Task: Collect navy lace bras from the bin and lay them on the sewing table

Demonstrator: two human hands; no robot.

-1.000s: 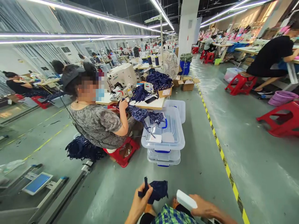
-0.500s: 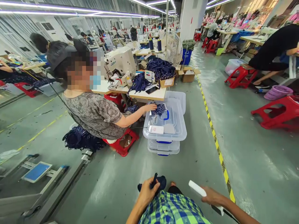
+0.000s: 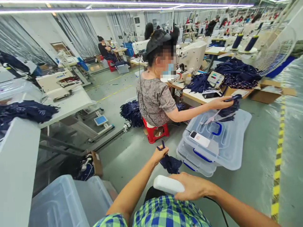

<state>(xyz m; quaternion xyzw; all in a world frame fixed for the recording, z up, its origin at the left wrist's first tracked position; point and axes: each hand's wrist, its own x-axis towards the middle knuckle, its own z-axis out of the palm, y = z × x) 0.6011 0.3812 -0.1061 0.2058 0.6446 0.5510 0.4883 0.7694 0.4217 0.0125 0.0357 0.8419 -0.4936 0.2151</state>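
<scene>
My left hand [image 3: 161, 155] is closed around the narrow end of a navy fabric bundle [image 3: 171, 164], which hangs down in front of me. A short dark strip sticks up above the fingers. My right hand [image 3: 193, 186] grips a white bar-shaped device [image 3: 168, 184] with a rounded end, held in front of my checked shirt. A dark cable [image 3: 221, 209] runs below the right wrist. I cannot make out what kind of device it is. Neither hand touches the stacked clear boxes ahead to the right.
A seated co-worker [image 3: 155, 91] reaches over the clear lidded boxes [image 3: 230, 145] with navy straps [image 3: 229, 110] in one hand. A white power bank [image 3: 200, 138] lies on the lid. Sewing machine [image 3: 193, 56] behind; white table [image 3: 68, 105] and clear bins [image 3: 56, 201] at left.
My view has turned left, bringing the left table and bins in. The white device has come inward, closer to my left hand. The co-worker's hand has lifted navy straps off the lid.
</scene>
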